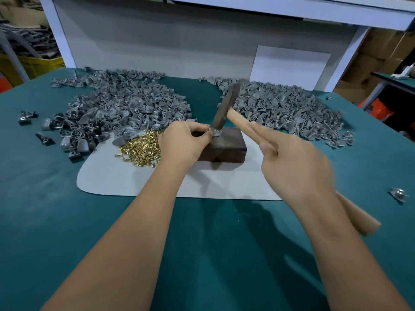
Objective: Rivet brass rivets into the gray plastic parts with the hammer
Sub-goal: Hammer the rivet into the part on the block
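- Currently the left hand [186, 140] pinches a gray plastic part [216, 132] on the dark block [222, 145].
- Gripping the hammer [226, 108], the right hand [292, 158] strikes it.
- Brass rivets [141, 148] and two heaps on the tabletop [40, 209] suggest plenty remains (which heap is finished, I cannot tell).

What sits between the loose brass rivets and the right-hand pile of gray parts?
In the head view, the dark block lies there, with the left hand pinching a gray part under the hammer.
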